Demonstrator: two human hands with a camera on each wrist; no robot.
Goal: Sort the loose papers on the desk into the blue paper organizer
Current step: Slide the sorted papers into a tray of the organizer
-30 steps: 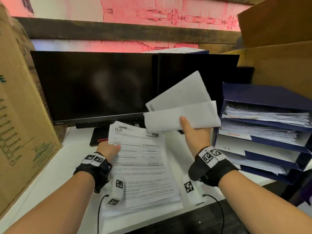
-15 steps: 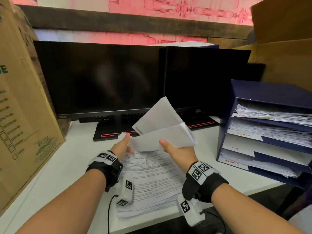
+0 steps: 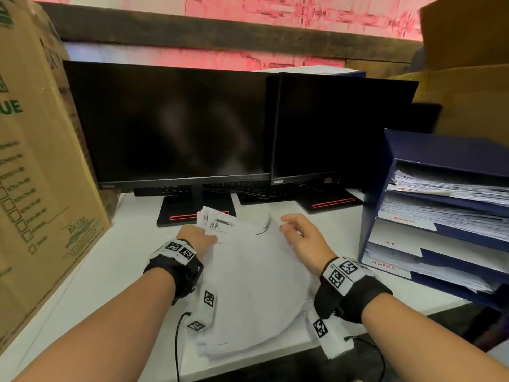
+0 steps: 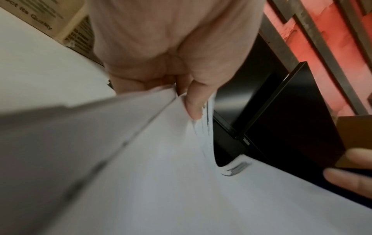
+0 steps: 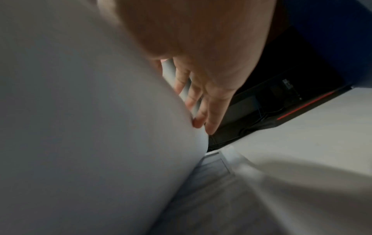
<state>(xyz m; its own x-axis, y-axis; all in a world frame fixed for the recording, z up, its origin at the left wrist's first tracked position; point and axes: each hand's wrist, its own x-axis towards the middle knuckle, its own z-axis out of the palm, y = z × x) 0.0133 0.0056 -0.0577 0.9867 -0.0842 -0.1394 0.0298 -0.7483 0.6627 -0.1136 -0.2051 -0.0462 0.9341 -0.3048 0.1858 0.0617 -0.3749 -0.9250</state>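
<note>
A stack of loose white papers (image 3: 253, 285) lies on the desk between my hands, and its top sheets bulge upward. My left hand (image 3: 212, 238) pinches the stack's far left corner, thumb (image 4: 193, 101) on top of the paper (image 4: 161, 182). At the far right corner my right hand (image 3: 286, 224) holds the edge of the top sheet (image 5: 90, 127), with its fingers (image 5: 201, 98) lying along that sheet. The blue paper organizer (image 3: 377, 194) stands at the right, several labelled shelves full of papers.
Two dark monitors (image 3: 170, 125) (image 3: 338, 133) stand behind the papers, their bases (image 3: 192, 213) just beyond my fingers. A tall cardboard box (image 3: 35, 166) walls the left side, and more cardboard (image 3: 468, 92) rises behind the organizer. Bare white desk (image 3: 124, 257) shows left of the stack.
My right hand has brought the raised sheets down from near the organizer onto the stack. The left hand has moved to the stack's far left corner and taken hold there.
</note>
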